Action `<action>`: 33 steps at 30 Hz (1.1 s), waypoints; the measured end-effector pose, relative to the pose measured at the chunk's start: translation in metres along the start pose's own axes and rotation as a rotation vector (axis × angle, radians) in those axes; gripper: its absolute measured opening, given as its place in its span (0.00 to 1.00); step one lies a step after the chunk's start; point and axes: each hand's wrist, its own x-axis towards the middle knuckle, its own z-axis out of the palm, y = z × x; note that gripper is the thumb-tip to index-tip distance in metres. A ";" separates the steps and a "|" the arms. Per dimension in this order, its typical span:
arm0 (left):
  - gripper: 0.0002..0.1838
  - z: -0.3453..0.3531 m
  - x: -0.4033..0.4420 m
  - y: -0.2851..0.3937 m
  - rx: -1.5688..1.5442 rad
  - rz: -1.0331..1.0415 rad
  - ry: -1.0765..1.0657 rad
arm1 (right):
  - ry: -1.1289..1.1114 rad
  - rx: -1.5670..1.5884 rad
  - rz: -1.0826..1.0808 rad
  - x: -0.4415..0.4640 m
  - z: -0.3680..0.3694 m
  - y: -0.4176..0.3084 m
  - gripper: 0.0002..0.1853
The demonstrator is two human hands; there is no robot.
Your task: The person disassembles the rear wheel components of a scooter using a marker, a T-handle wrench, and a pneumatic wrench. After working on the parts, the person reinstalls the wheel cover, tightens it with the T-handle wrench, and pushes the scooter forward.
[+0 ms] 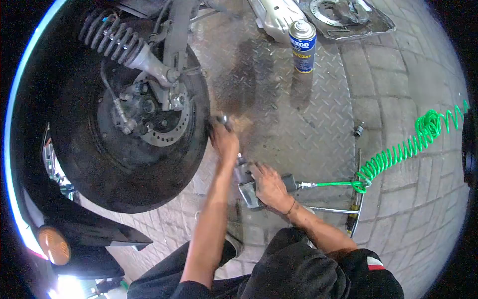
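My right hand (273, 188) is wrapped round a grey air impact wrench (249, 194), held low over the metal plate. A hose fitting (306, 185) joins the tool's handle to a green coiled hose (398, 152). My left hand (224, 139) is just beyond the tool's tip, near the right side of the black wheel (124, 184). Its fingers are closed around a small dark metal piece (222, 119), too blurred to name. The wheel carries a perforated brake disc (167, 135), and a coil spring shock absorber (112, 40) rises above it.
A blue spray can (302, 50) stands on the diamond-patterned metal plate (318, 114). Behind it lie a silver cover (276, 17) and a tray (343, 32) with a disc. A socket (359, 129) and a T-shaped metal bar (331, 211) are at the right. An orange lamp (55, 245) is at the lower left.
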 end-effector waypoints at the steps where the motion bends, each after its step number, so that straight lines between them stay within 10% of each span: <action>1: 0.31 -0.003 0.013 0.015 -0.006 0.001 -0.013 | 0.109 0.037 -0.068 -0.002 0.003 0.002 0.24; 3: 0.34 -0.008 0.028 0.036 -0.015 0.178 -0.358 | -0.053 0.285 0.114 -0.004 -0.010 0.004 0.18; 7: 0.38 0.013 -0.031 0.080 -0.181 0.183 -0.499 | 0.558 0.653 0.428 -0.015 -0.053 0.002 0.14; 12: 0.33 0.063 -0.097 0.083 -0.054 0.511 -0.516 | 0.767 0.680 0.587 -0.023 -0.120 0.026 0.15; 19: 0.24 0.020 -0.106 0.083 -0.154 0.373 -0.288 | 0.601 0.763 0.497 -0.003 -0.131 0.017 0.16; 21: 0.20 -0.026 -0.100 0.097 -1.349 -0.634 -0.720 | 0.455 0.515 0.389 0.009 -0.133 -0.011 0.17; 22: 0.19 -0.049 -0.101 0.103 -1.425 -0.863 -0.733 | 0.401 0.469 0.371 0.013 -0.128 -0.023 0.17; 27: 0.24 -0.073 -0.118 0.029 -1.126 -0.956 -0.572 | 0.216 0.312 0.478 -0.018 -0.124 -0.049 0.16; 29: 0.23 -0.068 -0.121 -0.007 -0.656 -0.592 -0.166 | -0.177 0.830 0.873 -0.052 -0.098 -0.025 0.19; 33: 0.26 -0.066 -0.107 -0.035 -0.316 -0.500 -0.361 | -0.067 1.169 1.004 -0.102 -0.024 -0.003 0.13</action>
